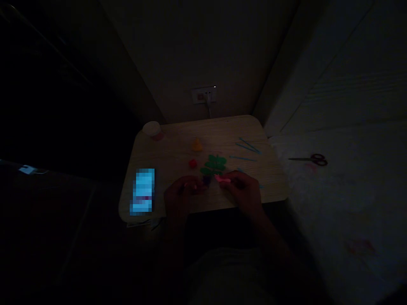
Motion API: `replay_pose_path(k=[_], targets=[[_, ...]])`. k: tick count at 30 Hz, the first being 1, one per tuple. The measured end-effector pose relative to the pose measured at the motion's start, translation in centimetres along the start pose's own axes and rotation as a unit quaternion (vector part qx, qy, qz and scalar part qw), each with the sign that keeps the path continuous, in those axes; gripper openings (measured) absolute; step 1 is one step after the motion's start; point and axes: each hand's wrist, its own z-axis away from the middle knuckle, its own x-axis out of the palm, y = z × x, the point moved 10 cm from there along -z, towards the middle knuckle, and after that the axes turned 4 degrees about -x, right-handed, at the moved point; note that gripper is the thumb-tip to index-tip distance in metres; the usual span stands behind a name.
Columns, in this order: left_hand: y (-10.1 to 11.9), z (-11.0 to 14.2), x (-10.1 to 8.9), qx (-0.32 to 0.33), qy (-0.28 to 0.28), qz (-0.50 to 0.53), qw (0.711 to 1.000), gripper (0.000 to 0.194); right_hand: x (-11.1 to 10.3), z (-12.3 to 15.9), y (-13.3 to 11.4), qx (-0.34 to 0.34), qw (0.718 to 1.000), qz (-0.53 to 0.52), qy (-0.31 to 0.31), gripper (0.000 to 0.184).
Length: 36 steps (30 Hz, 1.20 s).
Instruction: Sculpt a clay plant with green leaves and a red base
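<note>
The picture is very dark. My right hand (246, 188) pinches a small pink piece (223, 179), soft-looking and uneven in outline, over the front part of the small wooden table (178, 131). Across from it, my left hand (178, 192) is curled, with a pinkish spot at its fingers that I cannot make out. Between the hands lies a dark purple piece (206, 181). Just beyond are green leaf-shaped pieces (216, 162), grouped together. A small red piece (192, 163) and an orange piece (197, 145) lie to their left.
Several thin blue strips (243, 159) lie on the table's right side. A lit phone (143, 191) is at the left, with a pale cup (152, 129) behind it. Scissors (313, 159) rest on a white cloth surface (333, 190) at right. A wall socket (204, 95) holds a plug.
</note>
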Motion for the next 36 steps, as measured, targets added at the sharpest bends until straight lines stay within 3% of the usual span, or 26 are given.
replay_pose_path(k=[5,10,18,28,32,36], targets=[[1.4,0.3,0.6,0.082,-0.024,0.042,0.995,0.023,1.5,0.3,-0.6,0.003,0.999,-0.038,-0.025,0.008],[2.3,1.4,2.5,0.115,-0.078,-0.035,0.99,0.015,3.0,0.7,-1.1,-0.004,0.996,-0.066,-0.066,0.012],[3.8,2.3,3.5,0.197,-0.089,-0.082,0.973,0.011,3.3,0.8,-2.0,-0.018,0.994,-0.073,-0.075,0.013],[3.7,2.9,4.8,0.189,-0.154,-0.128,0.961,0.015,3.0,0.7,-0.8,0.04,0.994,-0.086,-0.049,0.034],[3.2,2.5,4.3,0.181,-0.143,-0.138,0.963,0.017,2.6,0.6,-0.8,0.036,0.997,-0.052,-0.047,0.029],[3.1,0.9,1.6,0.216,-0.067,-0.185,0.956,0.03,1.8,0.2,-0.3,0.031,0.998,-0.051,-0.026,0.024]])
